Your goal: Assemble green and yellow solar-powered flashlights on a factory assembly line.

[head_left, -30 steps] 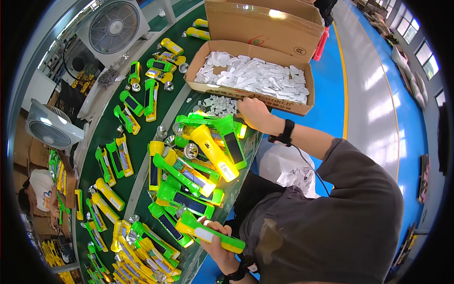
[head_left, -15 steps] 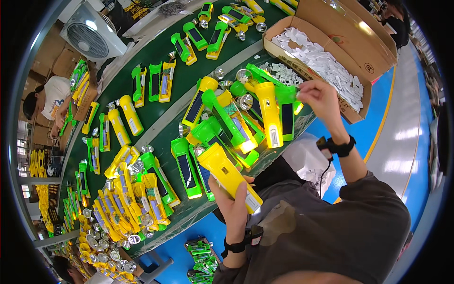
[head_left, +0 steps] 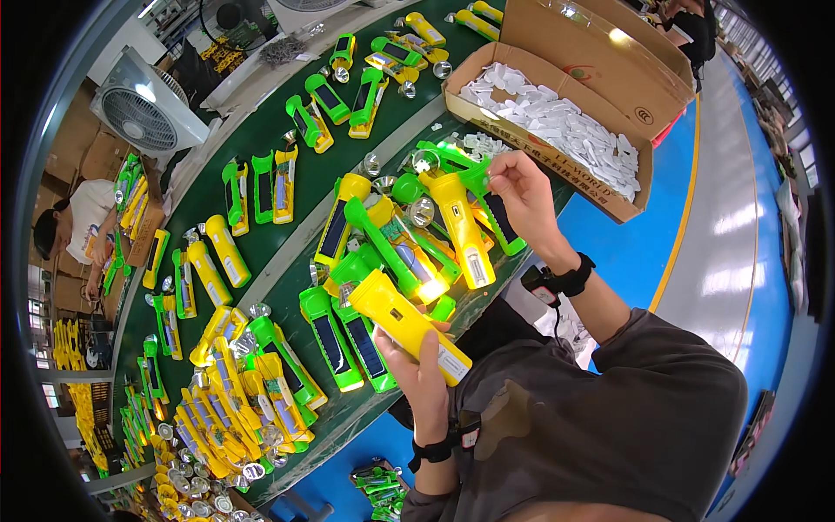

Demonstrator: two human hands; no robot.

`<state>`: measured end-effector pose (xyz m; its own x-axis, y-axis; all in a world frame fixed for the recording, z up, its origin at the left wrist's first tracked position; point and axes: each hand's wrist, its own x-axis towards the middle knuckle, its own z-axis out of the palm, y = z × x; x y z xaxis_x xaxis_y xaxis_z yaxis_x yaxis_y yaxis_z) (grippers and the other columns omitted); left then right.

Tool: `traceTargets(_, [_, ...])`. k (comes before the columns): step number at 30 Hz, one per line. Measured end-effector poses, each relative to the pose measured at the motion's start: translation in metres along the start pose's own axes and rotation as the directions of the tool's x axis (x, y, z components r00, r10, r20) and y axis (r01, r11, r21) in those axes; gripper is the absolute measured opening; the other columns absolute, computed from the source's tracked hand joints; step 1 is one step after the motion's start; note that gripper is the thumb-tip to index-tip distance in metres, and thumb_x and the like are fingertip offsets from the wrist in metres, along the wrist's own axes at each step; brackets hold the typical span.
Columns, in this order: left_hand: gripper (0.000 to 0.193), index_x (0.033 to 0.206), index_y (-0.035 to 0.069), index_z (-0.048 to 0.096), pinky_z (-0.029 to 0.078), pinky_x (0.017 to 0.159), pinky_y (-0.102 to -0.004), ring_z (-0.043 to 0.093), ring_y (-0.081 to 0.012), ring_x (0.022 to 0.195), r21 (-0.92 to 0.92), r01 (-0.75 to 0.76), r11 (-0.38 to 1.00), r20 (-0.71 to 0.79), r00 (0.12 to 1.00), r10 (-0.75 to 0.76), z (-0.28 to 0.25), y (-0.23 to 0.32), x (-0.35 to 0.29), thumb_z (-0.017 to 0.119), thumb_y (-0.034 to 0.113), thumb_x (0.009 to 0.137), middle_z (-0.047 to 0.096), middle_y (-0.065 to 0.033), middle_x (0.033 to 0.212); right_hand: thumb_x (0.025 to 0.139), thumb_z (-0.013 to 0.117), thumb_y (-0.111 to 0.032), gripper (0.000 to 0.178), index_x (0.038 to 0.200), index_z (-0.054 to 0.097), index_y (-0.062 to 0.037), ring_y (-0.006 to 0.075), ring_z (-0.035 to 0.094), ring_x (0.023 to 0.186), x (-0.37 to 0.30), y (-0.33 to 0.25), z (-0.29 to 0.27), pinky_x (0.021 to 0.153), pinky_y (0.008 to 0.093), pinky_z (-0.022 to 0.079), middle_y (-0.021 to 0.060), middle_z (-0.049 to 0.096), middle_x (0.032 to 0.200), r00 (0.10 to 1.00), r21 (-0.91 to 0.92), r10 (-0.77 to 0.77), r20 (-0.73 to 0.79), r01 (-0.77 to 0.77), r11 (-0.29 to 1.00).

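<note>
My left hand (head_left: 419, 372) is wrapped round a yellow flashlight body (head_left: 402, 320), held tilted at the table's near edge. Its wide end points up and left; a clear-and-white panel shows near the lower end. My right hand (head_left: 524, 193) has thumb and fingers pinched together beside a green flashlight shell (head_left: 475, 177); what they hold, if anything, is too small to make out. Between and beyond my hands lies a heap of flashlight parts: another yellow flashlight body (head_left: 461, 228), a green handle piece (head_left: 389, 244), dark-panelled green shells (head_left: 333, 339) and silver reflectors (head_left: 421, 211).
Small white pieces (head_left: 481, 144) lie past my right hand, before an open cardboard box (head_left: 522, 130) of white flat parts. Yellow bodies with cells (head_left: 217, 409) are piled at left. More flashlights (head_left: 209, 271) lie across the green table. Another person (head_left: 91, 222) works at far left.
The view has shifted, so the table and box sit further left. My right hand has come closer to the green shell. My left hand keeps hold of the yellow flashlight body.
</note>
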<state>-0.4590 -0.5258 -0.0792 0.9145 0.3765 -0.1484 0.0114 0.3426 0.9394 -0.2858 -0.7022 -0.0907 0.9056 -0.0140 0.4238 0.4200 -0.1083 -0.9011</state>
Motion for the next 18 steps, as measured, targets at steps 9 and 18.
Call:
traceTargets(9, [0.065, 0.134, -0.001, 0.018, 0.042, 0.091, -0.0329, 0.050, -0.0209, 0.107, 0.246, -0.179, 0.953, -0.007, 0.982, 0.186, 0.008, 0.007, -0.006, 0.055, -0.003, 0.081, 0.041, -0.0153, 0.123, 0.079, 0.061, 0.001, 0.007, 0.084, 0.058, -0.0028, 0.0174, 0.052, 0.109, -0.056, -0.096, 0.051, 0.091, 0.0305, 0.043, 0.0114, 0.053, 0.117, 0.747, 0.343, 0.253, 0.615, -0.542, 0.767])
traceTargets(18, [0.066, 0.134, -0.002, 0.016, 0.038, 0.096, -0.0341, 0.044, -0.0222, 0.114, 0.270, -0.245, 0.931, -0.018, 0.966, 0.260, 0.005, 0.012, -0.012, 0.058, 0.003, 0.083, 0.037, -0.0148, 0.125, 0.079, 0.062, -0.001, 0.004, 0.077, 0.058, -0.0020, 0.0153, 0.056, 0.102, -0.060, -0.110, 0.072, 0.085, 0.0286, 0.046, 0.0111, 0.049, 0.119, 0.680, 0.162, 0.388, 0.622, -0.597, 0.786])
